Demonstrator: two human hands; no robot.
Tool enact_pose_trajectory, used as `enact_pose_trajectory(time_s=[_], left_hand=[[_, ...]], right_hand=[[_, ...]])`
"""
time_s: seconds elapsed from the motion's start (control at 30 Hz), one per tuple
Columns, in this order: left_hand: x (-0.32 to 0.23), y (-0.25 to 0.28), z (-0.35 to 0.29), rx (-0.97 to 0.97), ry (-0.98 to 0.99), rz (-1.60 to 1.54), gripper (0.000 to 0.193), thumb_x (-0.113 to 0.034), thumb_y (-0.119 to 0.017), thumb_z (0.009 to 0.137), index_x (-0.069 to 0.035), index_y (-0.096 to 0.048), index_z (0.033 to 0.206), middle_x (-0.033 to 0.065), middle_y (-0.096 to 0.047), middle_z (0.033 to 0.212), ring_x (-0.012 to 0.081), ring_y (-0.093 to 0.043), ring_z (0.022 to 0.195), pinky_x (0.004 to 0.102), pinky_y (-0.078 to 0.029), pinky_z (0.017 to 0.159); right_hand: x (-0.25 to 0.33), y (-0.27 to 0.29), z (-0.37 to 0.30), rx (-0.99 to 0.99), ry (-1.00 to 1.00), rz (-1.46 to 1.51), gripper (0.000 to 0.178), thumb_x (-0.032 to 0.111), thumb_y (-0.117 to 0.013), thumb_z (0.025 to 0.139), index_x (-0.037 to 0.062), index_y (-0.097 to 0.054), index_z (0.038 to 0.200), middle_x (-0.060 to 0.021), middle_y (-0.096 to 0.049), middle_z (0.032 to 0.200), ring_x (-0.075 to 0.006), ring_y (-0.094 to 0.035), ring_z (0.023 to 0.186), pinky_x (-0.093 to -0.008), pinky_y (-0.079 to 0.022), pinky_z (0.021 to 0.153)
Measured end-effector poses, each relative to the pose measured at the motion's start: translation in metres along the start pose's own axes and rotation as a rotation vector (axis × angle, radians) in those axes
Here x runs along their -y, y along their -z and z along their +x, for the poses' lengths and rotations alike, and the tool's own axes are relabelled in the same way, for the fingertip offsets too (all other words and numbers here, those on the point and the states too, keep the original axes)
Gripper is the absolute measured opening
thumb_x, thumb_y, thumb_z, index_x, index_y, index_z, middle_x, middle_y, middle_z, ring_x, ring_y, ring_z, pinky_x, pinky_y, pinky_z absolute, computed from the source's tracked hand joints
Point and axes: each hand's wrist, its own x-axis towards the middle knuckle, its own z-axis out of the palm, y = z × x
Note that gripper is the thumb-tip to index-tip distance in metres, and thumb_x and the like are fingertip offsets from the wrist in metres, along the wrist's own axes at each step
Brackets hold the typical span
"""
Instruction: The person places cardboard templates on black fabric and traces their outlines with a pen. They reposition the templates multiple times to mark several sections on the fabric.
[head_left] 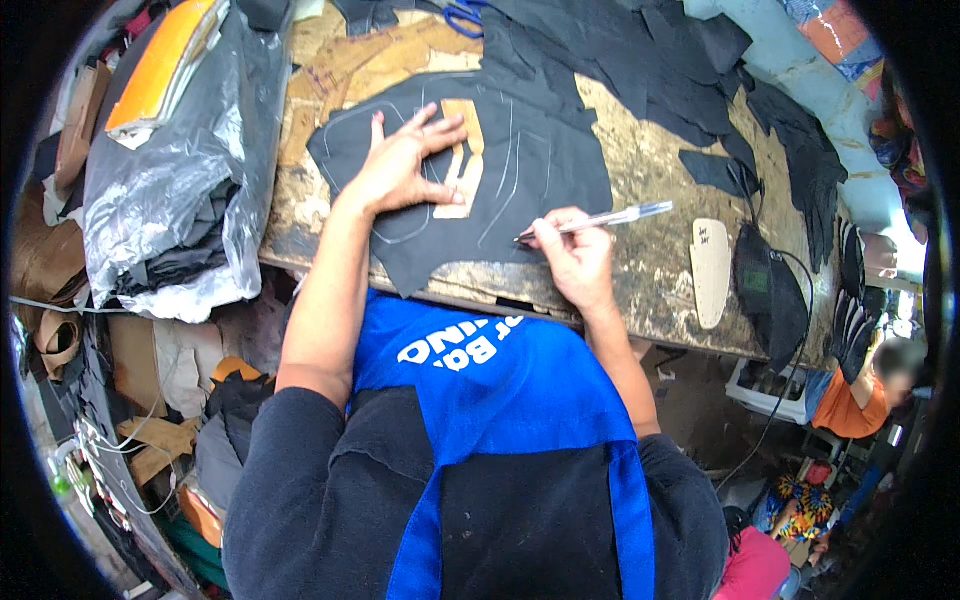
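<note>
A sheet of black material (410, 255) lies over the worktable, with several pale curved outlines drawn on it. On the sheet rests a light tan pattern piece (462, 115) with a notch cut in its left side. My left hand (405, 172) presses on that piece with fingers spread; the thumb is at its lower end and the fingertips at its upper part. To the right, my right hand (575, 258) grips a slim clear-barrelled pen (625, 215), its tip close to the sheet beside the drawn lines.
Dark scraps (640, 50) cover the table's far side, near blue-handled scissors (465, 15). At right lie a beige sole-shaped template (710, 275) and a black piece (770, 300) by a thin cable. A plastic bag (190, 190) stands at left. Another person (855, 400) sits far right.
</note>
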Motion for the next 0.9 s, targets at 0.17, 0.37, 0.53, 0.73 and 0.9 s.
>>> enact_pose_trajectory(time_s=[0.17, 0.37, 0.53, 0.73, 0.9], left_hand=[[-0.017, 0.003, -0.002, 0.052, -0.01, -0.013, 0.09, -0.043, -0.083, 0.048, -0.02, -0.053, 0.13, -0.0031, -0.043, 0.142, 0.0246, -0.021, 0.14, 0.0719, 0.003, 0.102], [-0.04, -0.012, 0.001, 0.081, -0.152, -0.051, 0.089, -0.047, -0.082, 0.05, -0.019, -0.054, 0.129, -0.0035, -0.043, 0.142, 0.0253, -0.021, 0.141, 0.0733, 0.003, 0.101], [-0.042, -0.011, 0.003, 0.11, -0.146, -0.064, 0.084, -0.041, -0.081, 0.051, -0.015, -0.056, 0.127, -0.0038, -0.044, 0.142, 0.0237, -0.024, 0.139, 0.073, 0.004, 0.102], [-0.033, -0.003, 0.001, 0.158, -0.132, -0.116, 0.086, -0.043, -0.084, 0.047, -0.016, -0.058, 0.124, -0.0021, -0.045, 0.141, 0.0239, -0.022, 0.14, 0.0692, 0.004, 0.104], [-0.028, -0.001, 0.0, 0.155, -0.133, -0.172, 0.081, -0.037, -0.085, 0.045, -0.015, -0.061, 0.12, -0.0022, -0.048, 0.138, 0.0212, -0.025, 0.139, 0.066, 0.002, 0.107]], right_hand=[[0.001, -0.001, 0.014, -0.03, 0.089, -0.067, 0.012, 0.008, -0.062, 0.088, -0.0024, -0.058, 0.085, -0.0033, -0.061, 0.073, -0.0072, -0.059, 0.068, -0.021, -0.049, 0.063], [-0.002, 0.003, 0.028, -0.174, 0.087, -0.076, 0.016, 0.011, -0.058, 0.091, -0.005, -0.058, 0.091, -0.0092, -0.065, 0.079, -0.012, -0.064, 0.073, -0.0233, -0.052, 0.066], [-0.016, 0.007, 0.079, -0.238, 0.179, -0.038, 0.017, 0.012, -0.059, 0.091, -0.005, -0.058, 0.088, -0.0061, -0.064, 0.073, -0.0098, -0.063, 0.067, -0.0225, -0.05, 0.062], [-0.026, 0.018, 0.103, -0.137, 0.279, -0.341, 0.015, 0.013, -0.059, 0.09, -0.0011, -0.06, 0.084, -0.0026, -0.062, 0.071, -0.0073, -0.058, 0.065, -0.0214, -0.047, 0.062], [-0.026, 0.016, 0.099, -0.128, 0.33, -0.351, 0.016, 0.012, -0.06, 0.089, -0.0009, -0.059, 0.08, -0.0014, -0.06, 0.068, -0.0066, -0.054, 0.062, -0.0222, -0.044, 0.059]])
